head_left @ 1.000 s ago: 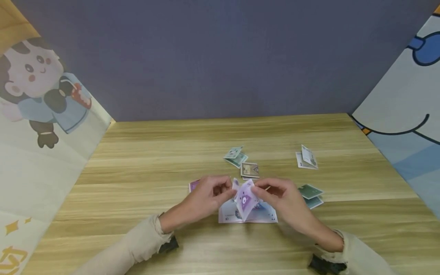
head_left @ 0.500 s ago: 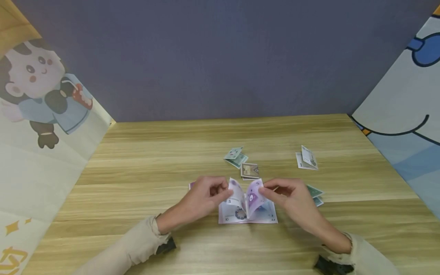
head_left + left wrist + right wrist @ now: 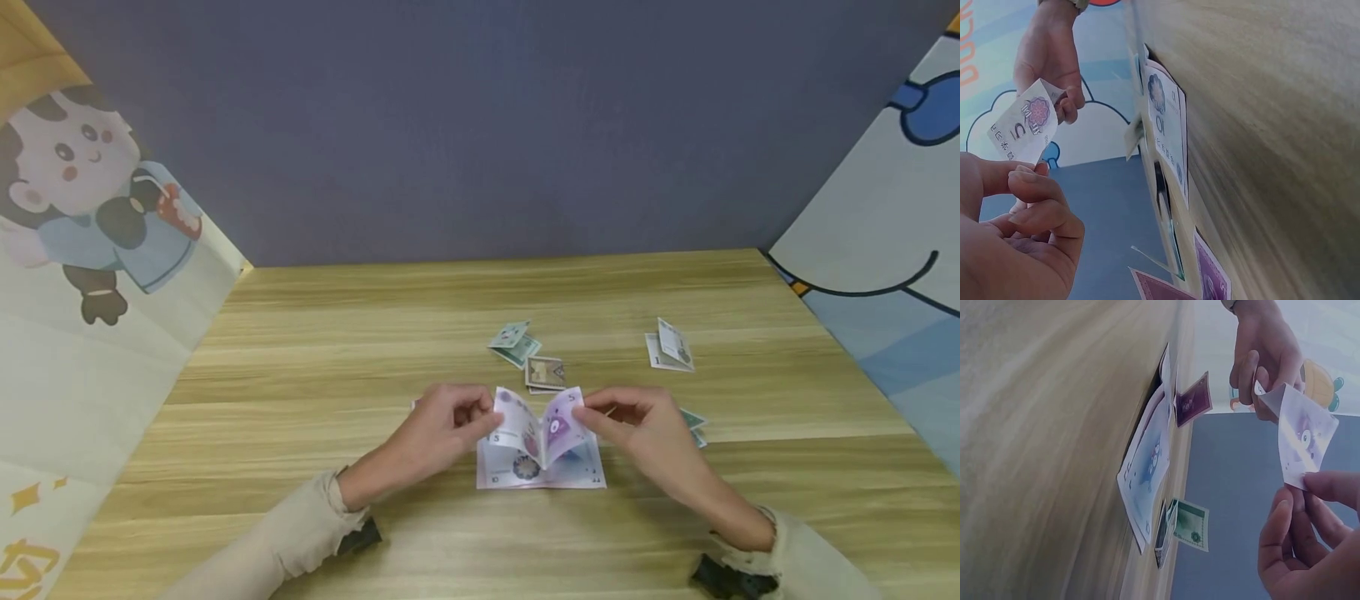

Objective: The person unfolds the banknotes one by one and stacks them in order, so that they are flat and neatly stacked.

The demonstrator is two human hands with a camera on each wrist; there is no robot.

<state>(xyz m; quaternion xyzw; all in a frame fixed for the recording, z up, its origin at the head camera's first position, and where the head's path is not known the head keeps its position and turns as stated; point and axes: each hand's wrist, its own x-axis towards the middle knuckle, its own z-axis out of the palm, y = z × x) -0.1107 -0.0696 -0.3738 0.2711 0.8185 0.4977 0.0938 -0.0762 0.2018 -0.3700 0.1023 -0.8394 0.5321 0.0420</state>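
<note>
A purple-and-white play banknote (image 3: 564, 425) marked 5, creased down its middle, hangs between both hands. My left hand (image 3: 431, 437) pinches its left edge between thumb and forefinger; my right hand (image 3: 645, 437) pinches the right edge the same way. The crease dips toward the table, so the note forms a V. Beneath it, apart from it in both wrist views, an unfolded pale blue banknote (image 3: 502, 477) marked 10 lies on the table. In the left wrist view a further sheet edge shows under that note.
Folded banknotes lie about: a green note (image 3: 512, 342) and a brown note (image 3: 545, 372) behind the hands, a grey-white note (image 3: 669, 346) at the back right, a dark green note (image 3: 693, 421) partly behind my right hand. A purple note (image 3: 1192, 401) is beyond the left hand.
Both hands have moved apart, the right one farther, spreading the folded banknote into a wider V. The notes on the table have stayed in place.
</note>
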